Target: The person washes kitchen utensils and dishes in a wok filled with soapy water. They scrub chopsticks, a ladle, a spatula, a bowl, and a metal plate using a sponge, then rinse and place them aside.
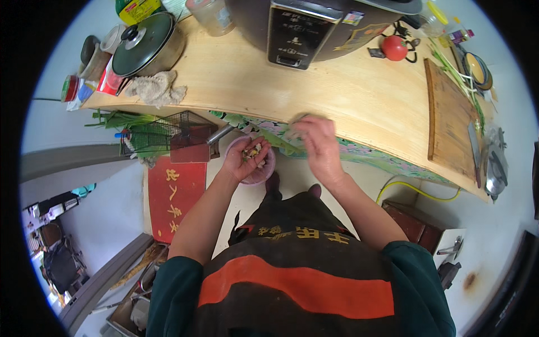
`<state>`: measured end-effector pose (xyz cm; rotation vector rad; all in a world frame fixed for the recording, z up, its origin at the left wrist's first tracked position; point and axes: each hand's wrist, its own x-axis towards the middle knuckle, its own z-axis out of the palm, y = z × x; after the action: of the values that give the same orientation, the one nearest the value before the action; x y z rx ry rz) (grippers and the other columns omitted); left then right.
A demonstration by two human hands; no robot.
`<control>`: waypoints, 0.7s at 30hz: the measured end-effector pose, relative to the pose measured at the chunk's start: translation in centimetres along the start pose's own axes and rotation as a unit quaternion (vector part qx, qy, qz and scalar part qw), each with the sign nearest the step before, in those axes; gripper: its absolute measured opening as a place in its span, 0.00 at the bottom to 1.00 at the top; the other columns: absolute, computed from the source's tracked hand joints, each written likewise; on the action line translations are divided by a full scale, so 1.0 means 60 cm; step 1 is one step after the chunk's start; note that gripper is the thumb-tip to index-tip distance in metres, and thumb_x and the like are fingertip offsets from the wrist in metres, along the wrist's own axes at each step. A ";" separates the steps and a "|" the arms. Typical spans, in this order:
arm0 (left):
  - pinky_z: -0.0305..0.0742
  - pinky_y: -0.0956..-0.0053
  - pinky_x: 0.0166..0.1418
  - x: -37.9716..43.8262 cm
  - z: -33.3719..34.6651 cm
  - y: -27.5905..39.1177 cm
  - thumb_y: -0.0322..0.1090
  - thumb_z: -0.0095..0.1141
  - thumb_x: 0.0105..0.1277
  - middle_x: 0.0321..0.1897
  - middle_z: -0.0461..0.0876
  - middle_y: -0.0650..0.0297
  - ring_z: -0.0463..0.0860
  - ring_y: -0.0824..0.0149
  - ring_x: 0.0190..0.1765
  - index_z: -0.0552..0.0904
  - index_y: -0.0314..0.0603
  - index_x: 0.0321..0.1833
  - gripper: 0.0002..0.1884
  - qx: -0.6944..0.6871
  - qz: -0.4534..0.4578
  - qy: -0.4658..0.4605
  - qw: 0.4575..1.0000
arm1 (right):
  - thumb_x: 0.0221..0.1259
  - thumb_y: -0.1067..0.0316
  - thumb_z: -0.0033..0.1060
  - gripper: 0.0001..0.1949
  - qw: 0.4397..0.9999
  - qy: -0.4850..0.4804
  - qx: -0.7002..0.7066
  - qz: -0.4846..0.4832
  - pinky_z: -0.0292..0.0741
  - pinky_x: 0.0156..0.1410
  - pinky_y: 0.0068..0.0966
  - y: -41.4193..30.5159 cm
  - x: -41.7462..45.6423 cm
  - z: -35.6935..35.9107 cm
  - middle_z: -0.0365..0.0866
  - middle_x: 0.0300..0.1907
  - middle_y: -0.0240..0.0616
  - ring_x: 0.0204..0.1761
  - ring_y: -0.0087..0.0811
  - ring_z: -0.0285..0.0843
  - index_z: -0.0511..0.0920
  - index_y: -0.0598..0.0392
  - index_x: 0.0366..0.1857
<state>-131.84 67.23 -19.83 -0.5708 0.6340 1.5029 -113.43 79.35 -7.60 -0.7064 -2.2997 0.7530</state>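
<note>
My left hand (244, 160) is cupped palm up above a pink waste bin (255, 179) on the floor. Small food scraps (252, 152), whitish with bits of yellow and green, lie in its palm and on the fingers. My right hand (322, 145) is at the front edge of the wooden table (252, 76), blurred. Its fingers are bent around a greyish cloth (293, 134), of which only part shows. Below that edge hangs a floral table cover (362, 162).
A lidded pot (145, 46) and a rag (155, 87) stand left on the table, a rice cooker (290, 38) at the back. A tomato (394, 47), cutting board (450, 118) and knife (475, 153) are on the right. Beneath, a wire basket (168, 130) stands near leafy greens (122, 119).
</note>
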 end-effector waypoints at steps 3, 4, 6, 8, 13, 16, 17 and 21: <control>0.79 0.61 0.57 0.023 -0.056 0.004 0.36 0.51 0.68 0.52 0.75 0.48 0.75 0.48 0.57 0.65 0.34 0.66 0.25 0.228 0.090 0.066 0.967 | 0.53 0.82 0.55 0.13 0.985 -0.078 0.147 0.037 0.70 0.56 0.33 -0.024 -0.020 0.039 0.77 0.46 0.43 0.51 0.44 0.72 0.79 0.57 0.42; 0.79 0.60 0.56 0.039 -0.085 0.004 0.37 0.53 0.66 0.52 0.75 0.49 0.74 0.48 0.58 0.64 0.38 0.67 0.27 0.345 0.119 0.058 0.929 | 0.52 0.82 0.56 0.13 0.982 -0.094 0.157 0.045 0.71 0.55 0.31 -0.018 -0.036 0.049 0.77 0.46 0.43 0.50 0.42 0.73 0.80 0.57 0.43; 0.73 0.56 0.60 0.089 -0.182 0.015 0.43 0.59 0.61 0.54 0.76 0.50 0.71 0.47 0.63 0.58 0.51 0.72 0.37 0.538 0.194 0.131 0.810 | 0.53 0.82 0.55 0.13 0.970 -0.121 0.192 0.093 0.71 0.56 0.30 -0.003 -0.072 0.070 0.78 0.46 0.42 0.50 0.41 0.74 0.80 0.57 0.43; 0.61 0.51 0.68 0.117 -0.235 0.036 0.49 0.63 0.55 0.57 0.76 0.51 0.66 0.44 0.67 0.48 0.60 0.76 0.49 0.704 0.229 0.262 0.619 | 0.54 0.82 0.54 0.13 0.957 -0.141 0.213 0.140 0.71 0.56 0.29 0.022 -0.102 0.085 0.78 0.46 0.41 0.51 0.39 0.74 0.80 0.57 0.44; 0.57 0.56 0.70 0.124 -0.284 0.062 0.54 0.58 0.57 0.59 0.75 0.51 0.68 0.48 0.66 0.56 0.57 0.72 0.41 0.750 0.239 0.281 0.549 | 0.58 0.82 0.51 0.14 0.953 -0.099 0.229 0.174 0.71 0.56 0.27 0.076 -0.157 0.104 0.77 0.47 0.40 0.51 0.36 0.74 0.79 0.56 0.46; 0.70 0.64 0.64 0.160 -0.341 0.102 0.57 0.49 0.63 0.58 0.75 0.48 0.75 0.53 0.61 0.71 0.48 0.64 0.30 0.273 0.135 -0.139 0.942 | 0.57 0.78 0.50 0.16 0.939 -0.114 0.275 0.172 0.69 0.61 0.32 0.042 -0.130 0.149 0.76 0.45 0.40 0.54 0.40 0.72 0.78 0.52 0.49; 0.65 0.60 0.67 0.138 -0.296 0.067 0.60 0.44 0.65 0.62 0.70 0.51 0.72 0.55 0.63 0.68 0.49 0.67 0.32 0.192 0.072 -0.093 0.974 | 0.58 0.76 0.52 0.16 0.942 -0.114 0.288 0.126 0.66 0.64 0.34 0.044 -0.130 0.158 0.75 0.47 0.40 0.57 0.42 0.70 0.77 0.51 0.50; 0.61 0.50 0.70 0.028 -0.132 -0.045 0.64 0.36 0.68 0.71 0.62 0.59 0.66 0.57 0.68 0.61 0.51 0.72 0.36 0.230 0.030 -0.191 0.954 | 0.59 0.74 0.53 0.12 0.967 -0.139 0.210 -0.045 0.68 0.62 0.34 0.004 -0.135 0.182 0.75 0.47 0.40 0.56 0.42 0.70 0.78 0.52 0.46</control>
<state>-129.43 62.95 -26.81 0.0983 0.6685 1.4062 -115.38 70.71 -17.94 -0.3150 -2.2799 1.3155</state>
